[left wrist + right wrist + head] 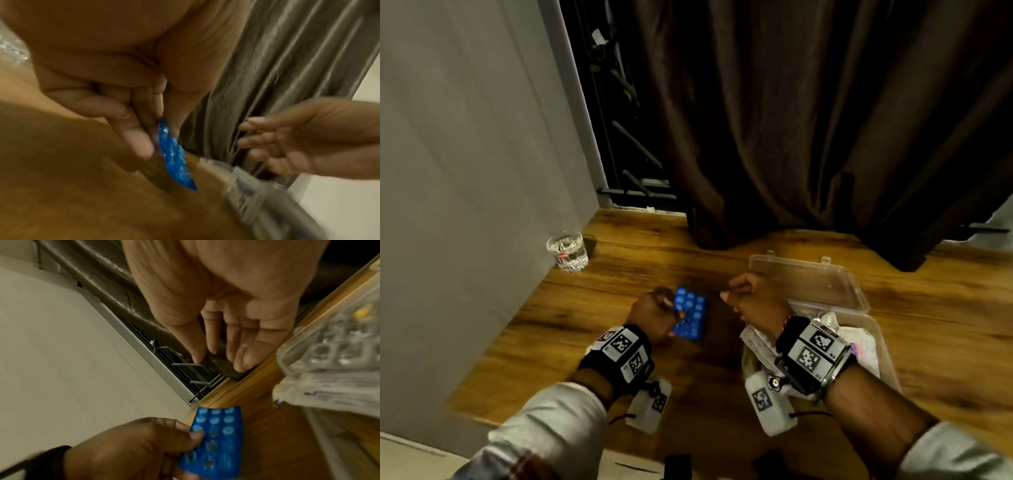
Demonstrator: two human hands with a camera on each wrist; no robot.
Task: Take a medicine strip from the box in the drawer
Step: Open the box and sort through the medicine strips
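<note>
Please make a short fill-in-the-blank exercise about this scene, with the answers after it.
1. The blue medicine strip is held by the ____ hand.
2. The right hand holds ____.
3. The lid of the clear plastic box is ____.
4. The glass stands near the grey ____.

Answers: left; nothing; open; wall

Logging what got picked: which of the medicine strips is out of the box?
The blue strip, pinched in the left hand over the table; the silvery ones remain in the clear box.

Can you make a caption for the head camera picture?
Left hand holds a blue medicine strip beside the open plastic box.
</note>
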